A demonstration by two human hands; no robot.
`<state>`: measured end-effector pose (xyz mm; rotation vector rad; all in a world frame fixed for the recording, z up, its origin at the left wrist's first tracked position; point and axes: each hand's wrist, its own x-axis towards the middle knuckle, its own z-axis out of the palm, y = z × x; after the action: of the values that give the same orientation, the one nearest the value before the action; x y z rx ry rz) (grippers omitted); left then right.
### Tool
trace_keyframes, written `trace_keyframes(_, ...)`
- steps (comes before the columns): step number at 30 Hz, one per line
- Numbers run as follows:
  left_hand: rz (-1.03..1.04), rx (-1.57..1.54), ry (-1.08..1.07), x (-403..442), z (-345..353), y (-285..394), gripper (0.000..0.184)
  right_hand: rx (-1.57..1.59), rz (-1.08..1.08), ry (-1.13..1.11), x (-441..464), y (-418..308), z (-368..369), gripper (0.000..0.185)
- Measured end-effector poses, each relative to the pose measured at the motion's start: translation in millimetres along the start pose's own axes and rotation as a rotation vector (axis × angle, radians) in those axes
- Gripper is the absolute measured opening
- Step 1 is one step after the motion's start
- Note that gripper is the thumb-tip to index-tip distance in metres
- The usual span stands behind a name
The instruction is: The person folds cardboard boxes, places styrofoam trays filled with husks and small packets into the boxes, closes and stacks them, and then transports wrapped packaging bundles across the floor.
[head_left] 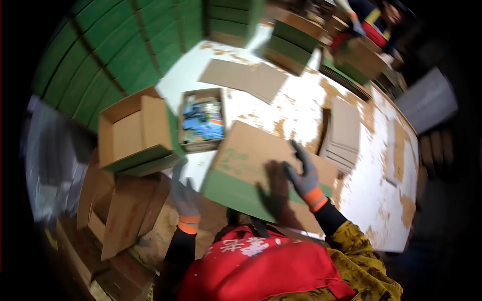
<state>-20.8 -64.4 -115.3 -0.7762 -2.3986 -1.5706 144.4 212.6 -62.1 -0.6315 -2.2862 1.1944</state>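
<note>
My right hand (304,179), in a grey glove with an orange cuff, is spread above a flat green-and-brown cardboard piece (241,173) and casts a shadow on it. Whether its fingertips touch the cardboard I cannot tell. My left hand (186,198), gloved alike and a little blurred, has its fingers apart and nothing visible in them. It is beside the cardboard's left edge, just below an open green-and-brown box (135,125). Between that box and the cardboard stands a small open carton (202,146) with blue packets (203,123) inside.
Green boxes (115,45) are stacked at the back left. Brown cartons (125,210) lie low on the left. The white table (379,220) bears flat cardboard sheets (246,78), a cardboard stack (342,133) and an upright box (291,47). Another person (374,25) works at the far right.
</note>
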Motion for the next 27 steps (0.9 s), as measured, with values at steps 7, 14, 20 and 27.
trace_keyframes(7,-0.109,0.437,-0.444,15.9,131.0,16.9,0.078,-0.001,0.620,0.319,-116.8,140.5,-75.3,0.066)
trace_keyframes(14,0.043,0.110,-0.020,57.0,108.2,-14.6,0.074,0.552,0.300,0.609,-81.4,54.4,-158.3,0.038)
trace_keyframes(20,0.839,0.560,-0.324,83.3,69.5,216.6,0.053,0.590,0.139,0.247,-85.2,96.8,-206.3,0.042)
trace_keyframes(27,0.848,0.238,-0.755,107.8,51.3,232.6,0.021,-0.573,-0.416,0.651,-50.7,-34.7,-205.2,0.075)
